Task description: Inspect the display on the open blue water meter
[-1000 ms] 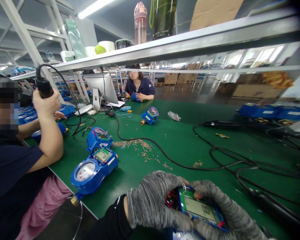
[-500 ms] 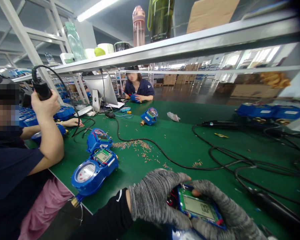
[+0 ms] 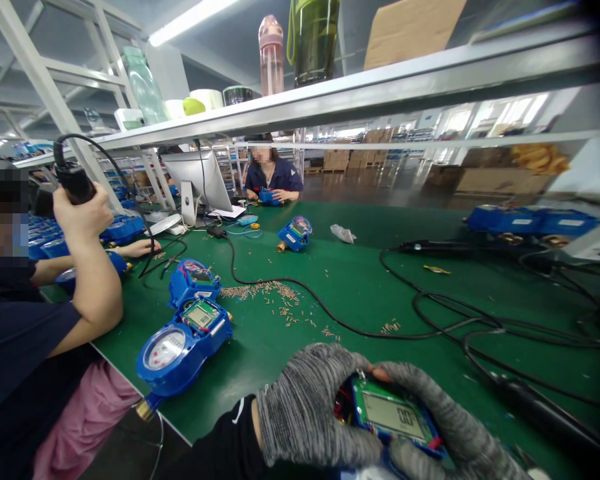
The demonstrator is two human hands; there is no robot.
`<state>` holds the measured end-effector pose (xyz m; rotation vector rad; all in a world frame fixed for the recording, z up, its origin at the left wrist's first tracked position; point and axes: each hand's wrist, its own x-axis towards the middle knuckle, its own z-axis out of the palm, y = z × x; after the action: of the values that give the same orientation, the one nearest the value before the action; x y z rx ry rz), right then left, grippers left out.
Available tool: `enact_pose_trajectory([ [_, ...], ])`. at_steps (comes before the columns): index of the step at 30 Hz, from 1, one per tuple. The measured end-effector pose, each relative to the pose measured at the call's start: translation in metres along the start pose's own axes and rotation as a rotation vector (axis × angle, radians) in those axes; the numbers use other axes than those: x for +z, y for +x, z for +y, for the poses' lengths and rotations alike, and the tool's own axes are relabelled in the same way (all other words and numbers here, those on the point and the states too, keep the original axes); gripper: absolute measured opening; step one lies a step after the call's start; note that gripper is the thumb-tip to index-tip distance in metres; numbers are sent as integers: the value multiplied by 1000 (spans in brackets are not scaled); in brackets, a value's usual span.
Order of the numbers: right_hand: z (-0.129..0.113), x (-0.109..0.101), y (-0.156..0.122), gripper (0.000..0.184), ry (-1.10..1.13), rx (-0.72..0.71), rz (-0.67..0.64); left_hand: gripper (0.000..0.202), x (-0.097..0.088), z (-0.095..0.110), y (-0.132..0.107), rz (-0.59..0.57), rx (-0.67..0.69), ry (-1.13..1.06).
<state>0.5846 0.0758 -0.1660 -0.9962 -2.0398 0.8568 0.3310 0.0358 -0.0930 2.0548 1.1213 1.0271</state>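
Long green worktable point(image 3: 370, 293), grey metal shelf point(image 3: 380, 90) overhead with bottles, white frame uprights point(image 3: 40, 87) far left, ceiling strip light point(image 3: 190, 20), bright windows point(image 3: 510, 113) far right, stacked cardboard boxes point(image 3: 337, 160) beyond.

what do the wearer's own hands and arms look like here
Both hands wear knitted gloves in mottled grey and white: the left hand and the right hand. The left forearm is covered by a black sleeve with a small white mark near the cuff. The right arm is out of view.
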Motion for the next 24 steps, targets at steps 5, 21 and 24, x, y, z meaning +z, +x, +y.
enact_pose_trajectory([
  [5, -6, 8, 3, 56, -53, -61, 59, 62, -3, 6, -1, 9, 30, 27],
  [21, -41, 2, 11, 48, 82, -42, -20, 68, -21, -4, -3, -216, -115, -289],
  [24, -47, 0, 14, 47, 100, -52, -40, 66, -20, -6, 0, -213, -139, -290],
])
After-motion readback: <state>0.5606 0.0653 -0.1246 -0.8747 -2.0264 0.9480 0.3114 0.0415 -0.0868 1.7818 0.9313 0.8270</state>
